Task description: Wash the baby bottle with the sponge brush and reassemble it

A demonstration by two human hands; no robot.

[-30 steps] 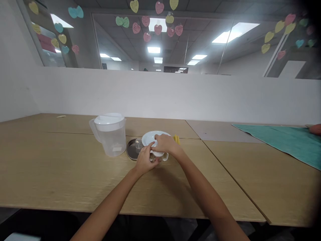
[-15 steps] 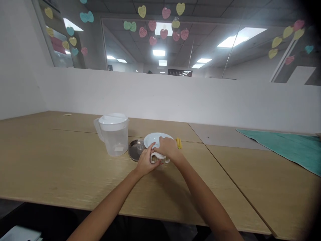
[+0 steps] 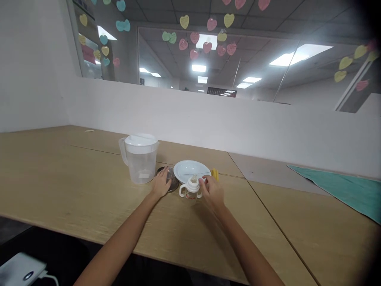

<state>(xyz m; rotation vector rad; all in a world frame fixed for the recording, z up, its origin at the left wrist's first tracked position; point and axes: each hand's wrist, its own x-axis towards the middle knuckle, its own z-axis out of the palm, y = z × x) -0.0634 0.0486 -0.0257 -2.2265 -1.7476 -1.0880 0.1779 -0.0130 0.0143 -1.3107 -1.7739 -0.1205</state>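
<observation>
A small baby bottle (image 3: pixel 190 190) with a white two-handled collar and a teat stands upright on the wooden table (image 3: pixel 89 190). My right hand (image 3: pixel 212 193) is just right of it, fingers loosely apart, fingertips by the right handle. To the left of the bottle, my left hand (image 3: pixel 160 186) rests on a round steel dish (image 3: pixel 174 186), its fingers closed around a clear dome cap (image 3: pixel 169 173) that sits there. Behind the bottle lies a white plate (image 3: pixel 192 170).
A clear plastic pitcher (image 3: pixel 140 159) with a white lid stands left of the dish. A yellow object (image 3: pixel 214 174) lies right of the plate. A teal cloth (image 3: pixel 348 188) covers the far right. A white partition runs behind the table. A grey device (image 3: pixel 20 270) sits at bottom left.
Both hands have let go of the bottle's top, so the teat now shows. My left hand moved left onto the steel dish and cap; my right drew back to the right. The view shifted.
</observation>
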